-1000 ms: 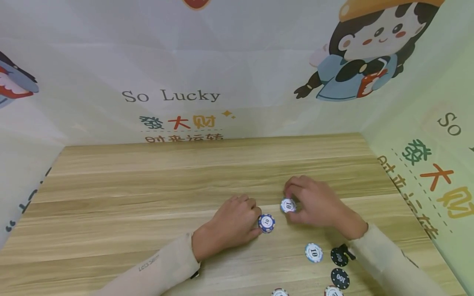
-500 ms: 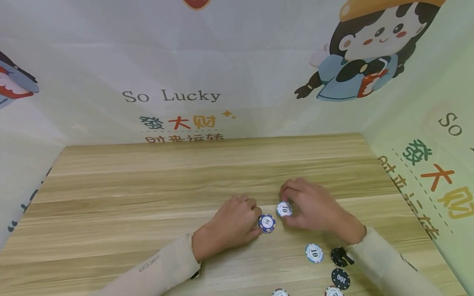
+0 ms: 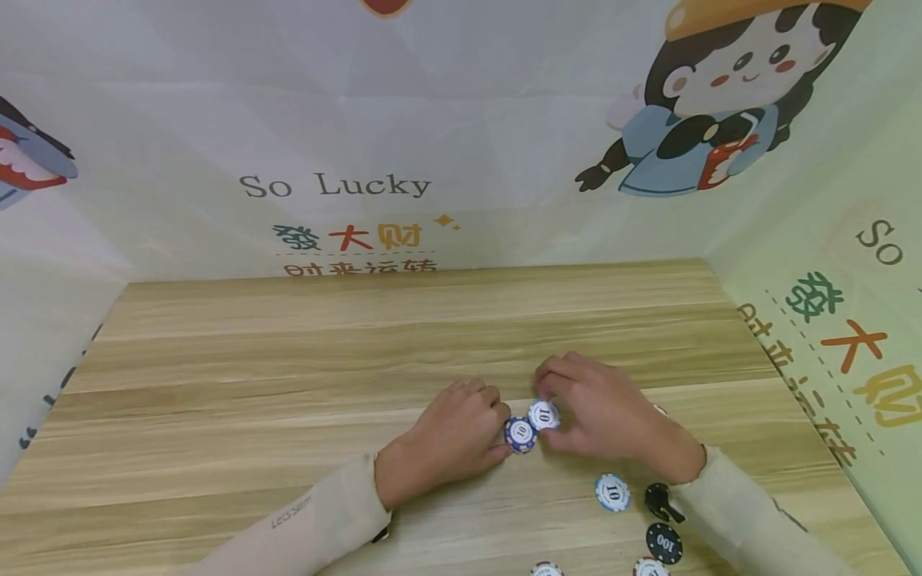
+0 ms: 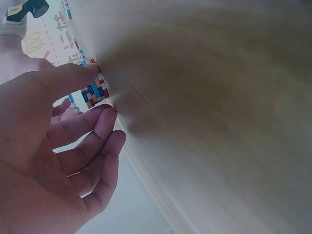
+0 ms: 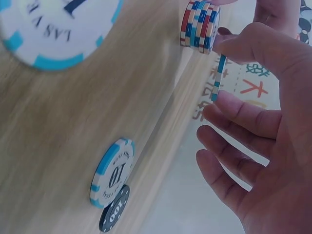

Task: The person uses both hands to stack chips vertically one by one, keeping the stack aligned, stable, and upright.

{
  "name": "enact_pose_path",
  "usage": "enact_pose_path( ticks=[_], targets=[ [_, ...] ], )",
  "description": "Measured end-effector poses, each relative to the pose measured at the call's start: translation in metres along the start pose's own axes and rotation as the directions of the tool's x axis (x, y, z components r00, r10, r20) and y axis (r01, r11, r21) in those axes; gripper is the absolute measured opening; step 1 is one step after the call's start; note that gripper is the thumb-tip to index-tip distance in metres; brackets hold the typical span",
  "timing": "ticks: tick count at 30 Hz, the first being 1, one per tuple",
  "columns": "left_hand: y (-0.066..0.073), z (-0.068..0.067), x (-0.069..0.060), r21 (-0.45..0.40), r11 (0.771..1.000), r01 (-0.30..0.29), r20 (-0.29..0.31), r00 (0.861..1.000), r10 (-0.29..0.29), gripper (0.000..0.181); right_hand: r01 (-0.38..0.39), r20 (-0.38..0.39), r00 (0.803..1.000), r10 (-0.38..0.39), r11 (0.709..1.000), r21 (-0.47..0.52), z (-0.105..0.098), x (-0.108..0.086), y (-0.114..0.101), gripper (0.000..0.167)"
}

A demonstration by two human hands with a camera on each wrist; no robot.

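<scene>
A stack of poker chips (image 3: 520,435) stands on the wooden table, a dark blue chip on top; its side shows red, blue and light-blue edges in the right wrist view. My left hand (image 3: 454,432) grips it from the left between thumb and index finger. To its right, my right hand (image 3: 598,408) pinches one light-blue-and-white poker chip (image 3: 543,415) marked 10. That chip lies flat at about the height of the stack's top (image 5: 219,78), off to its side. From above, its edge meets the stack's; whether they touch I cannot tell.
Loose chips lie nearer the person: a light-blue one (image 3: 613,493), two black ones marked 100 (image 3: 664,544), and red-edged (image 3: 651,568) and white (image 3: 546,570) ones cut by the frame. The right sleeve partly covers one black chip. Printed cloth walls (image 3: 346,120) border the table (image 3: 288,344).
My right hand has carried the light-blue chip left and slightly nearer the person, closing the gap to the stack. A sliver of another chip now shows behind the right wrist. The left hand holds still.
</scene>
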State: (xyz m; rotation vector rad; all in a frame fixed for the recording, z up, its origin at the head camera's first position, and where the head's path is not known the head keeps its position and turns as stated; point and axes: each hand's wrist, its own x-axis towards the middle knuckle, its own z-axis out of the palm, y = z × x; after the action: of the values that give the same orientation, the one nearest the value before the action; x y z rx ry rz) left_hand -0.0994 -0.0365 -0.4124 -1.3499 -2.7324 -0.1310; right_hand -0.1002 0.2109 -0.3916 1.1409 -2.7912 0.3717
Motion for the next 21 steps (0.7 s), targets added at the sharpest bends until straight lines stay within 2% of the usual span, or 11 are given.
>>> enact_pose_path(
  ticks=[9, 21],
  targets=[
    [0.0, 0.001, -0.001, -0.001, 1.0, -0.009, -0.014, 1.0, 0.009, 0.035, 0.043, -0.01, 0.999, -0.043, 0.999, 0.001, 0.004, 0.004, -0.007, 0.039],
    [0.0, 0.002, -0.002, 0.013, 1.0, -0.015, -0.03, 0.999, 0.015, 0.034, 0.06, 0.01, 0.998, -0.061, 0.998, 0.024, 0.009, 0.007, -0.015, 0.038]
  ],
)
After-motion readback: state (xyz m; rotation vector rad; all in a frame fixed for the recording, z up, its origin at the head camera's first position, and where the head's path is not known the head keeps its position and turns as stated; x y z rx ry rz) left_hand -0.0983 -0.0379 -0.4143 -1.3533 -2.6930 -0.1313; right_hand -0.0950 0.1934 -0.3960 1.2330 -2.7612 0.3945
